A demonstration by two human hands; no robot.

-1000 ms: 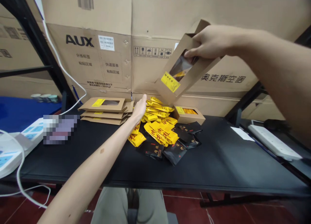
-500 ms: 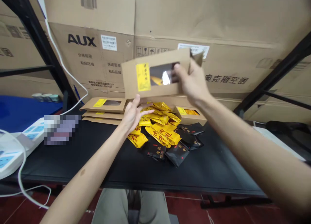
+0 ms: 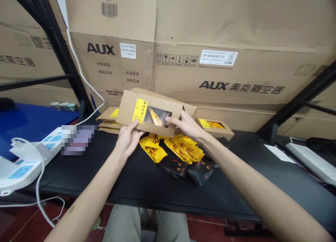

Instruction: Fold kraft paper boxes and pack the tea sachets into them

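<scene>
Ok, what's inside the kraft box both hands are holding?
Through the window of the kraft box, a yellow packet shows; the rest of the contents is covered by the box's walls and cannot be seen.

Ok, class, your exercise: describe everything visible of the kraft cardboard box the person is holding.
The kraft cardboard box is flat, matt brown card, held tilted in the air above a pile of sachets. Its front carries a vertical yellow label printed with dark characters and a window showing a yellow packet inside. A flap of the same card stands behind its upper edge. The left hand grips its lower edge; the right hand rests its fingers at the window's right end.
</scene>
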